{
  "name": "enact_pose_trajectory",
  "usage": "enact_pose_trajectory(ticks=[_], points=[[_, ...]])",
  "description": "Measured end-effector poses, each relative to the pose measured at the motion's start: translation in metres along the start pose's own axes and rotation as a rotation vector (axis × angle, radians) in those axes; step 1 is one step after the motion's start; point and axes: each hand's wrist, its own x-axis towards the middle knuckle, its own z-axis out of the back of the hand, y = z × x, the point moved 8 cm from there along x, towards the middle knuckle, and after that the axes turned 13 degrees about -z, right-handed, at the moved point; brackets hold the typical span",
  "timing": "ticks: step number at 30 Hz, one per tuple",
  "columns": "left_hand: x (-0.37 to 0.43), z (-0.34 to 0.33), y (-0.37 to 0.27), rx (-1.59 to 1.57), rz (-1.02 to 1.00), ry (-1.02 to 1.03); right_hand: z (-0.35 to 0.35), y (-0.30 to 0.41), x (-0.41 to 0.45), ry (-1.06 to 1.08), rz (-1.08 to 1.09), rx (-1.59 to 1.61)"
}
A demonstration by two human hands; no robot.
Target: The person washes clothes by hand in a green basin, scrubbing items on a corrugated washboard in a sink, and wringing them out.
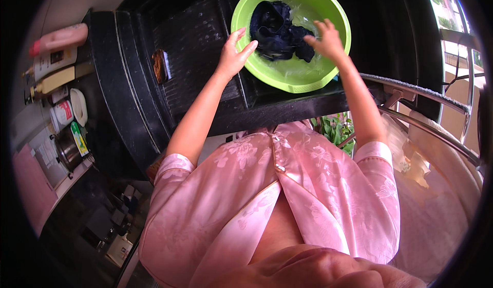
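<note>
A green plastic basin (292, 87) stands in a black stone sink, with a dark wet cloth or garment (274, 34) lying in water inside it. At the basin's left rim is my left hand (235, 55), thumb and fingers apart, holding nothing; whether it touches the rim is unclear. Over the basin's right side, my right hand (327, 41) has its fingers spread beside the dark cloth, with nothing in its grasp. Both hands look wet.
A brush or soap-like block (161, 66) rests on the ribbed washboard slab (196, 49) to the left. Farther left stand several bottles (63, 37) and tubs on a ledge. A metal rack (420, 89) runs along the right, and a leafy plant (336, 128) shows below the sink edge.
</note>
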Motion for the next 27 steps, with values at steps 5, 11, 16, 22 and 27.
enact_pose_trajectory(ticks=[5,11,16,22,27], points=[[0.027,-0.055,0.019,0.545,-0.118,0.261,-0.088,0.03,-0.011,0.276,0.113,-0.264],[0.04,-0.123,0.081,1.05,0.068,0.686,-0.097,0.015,0.072,-0.077,0.329,-0.582],[0.021,-0.174,0.106,0.989,0.394,0.785,-0.103,0.044,0.081,-0.295,0.55,-0.623],[0.034,-0.158,0.09,0.686,0.329,0.867,-0.108,0.057,0.105,-0.163,0.752,-0.461],[0.052,-0.085,0.036,0.972,-0.111,0.416,-0.045,0.06,0.056,0.05,0.471,-0.392]])
